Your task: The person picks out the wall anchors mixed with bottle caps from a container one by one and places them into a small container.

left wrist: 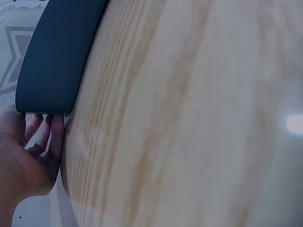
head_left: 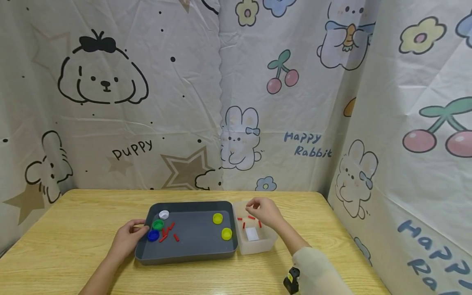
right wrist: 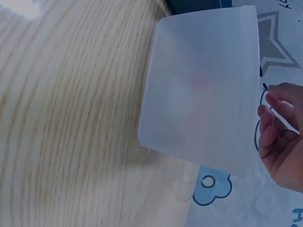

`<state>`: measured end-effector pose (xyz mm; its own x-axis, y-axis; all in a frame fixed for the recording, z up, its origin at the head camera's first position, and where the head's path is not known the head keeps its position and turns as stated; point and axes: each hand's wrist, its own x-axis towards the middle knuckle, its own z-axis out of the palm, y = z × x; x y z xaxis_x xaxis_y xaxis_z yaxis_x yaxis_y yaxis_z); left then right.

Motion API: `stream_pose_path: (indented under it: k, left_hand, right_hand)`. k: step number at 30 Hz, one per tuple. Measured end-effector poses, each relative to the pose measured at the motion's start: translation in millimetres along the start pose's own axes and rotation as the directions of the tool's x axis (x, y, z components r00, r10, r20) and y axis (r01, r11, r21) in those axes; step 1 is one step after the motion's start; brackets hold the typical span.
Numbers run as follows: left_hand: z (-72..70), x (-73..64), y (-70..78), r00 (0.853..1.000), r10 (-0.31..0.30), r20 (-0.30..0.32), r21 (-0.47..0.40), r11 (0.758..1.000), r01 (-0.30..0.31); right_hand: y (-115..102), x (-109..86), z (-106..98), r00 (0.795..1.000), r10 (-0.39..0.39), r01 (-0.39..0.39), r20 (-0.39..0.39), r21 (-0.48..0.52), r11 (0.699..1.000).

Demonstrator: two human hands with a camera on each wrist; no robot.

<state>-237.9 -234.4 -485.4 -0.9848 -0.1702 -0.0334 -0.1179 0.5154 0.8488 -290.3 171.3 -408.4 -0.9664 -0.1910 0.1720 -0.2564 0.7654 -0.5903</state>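
My left hand grips the left end of a dark grey tray, thumb near the rim and fingers against the outer side in the left wrist view. Close by inside it are a white cap, a green cap, a blue cap and several short red sticks. Over the translucent plastic box hovers my right hand, fingers curled, thumb and index tips together; no object shows between them. Several red sticks and a white square lie in the box.
Two yellow caps, an upper one and a lower one, sit at the tray's right side. The box stands against the tray's right end. A patterned curtain hangs behind the wooden table.
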Motion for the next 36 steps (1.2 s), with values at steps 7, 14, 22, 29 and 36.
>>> stream_pose_path:
  k: [7,14,22,29,36]
  left_hand:
    - [0.5,-0.2,-0.2,1.0,-0.002,-0.002,0.0,1.0,0.002]
    - [1.9,0.0,-1.0,1.0,-0.005,-0.02,-0.009,1.0,0.005]
    - [0.3,0.6,-1.1,1.0,-0.001,-0.001,0.001,1.0,0.001]
    - [0.3,0.8,-0.7,1.0,0.0,-0.002,0.005,1.0,0.0]
    - [0.3,0.7,-0.9,1.0,-0.001,-0.004,0.005,1.0,0.001]
  right_hand:
    - [-12.2,3.4,4.2,1.0,-0.021,0.021,0.002,0.032,0.999]
    - [-26.2,7.0,11.6,0.998,-0.05,0.049,0.036,0.041,0.998]
    - [-38.9,8.3,22.3,0.992,-0.091,0.083,0.093,0.08,0.993]
    - [-50.4,8.3,31.9,0.982,-0.158,0.154,0.103,0.052,0.987]
    - [-64.3,7.8,41.3,0.976,-0.175,0.171,0.129,0.037,0.985]
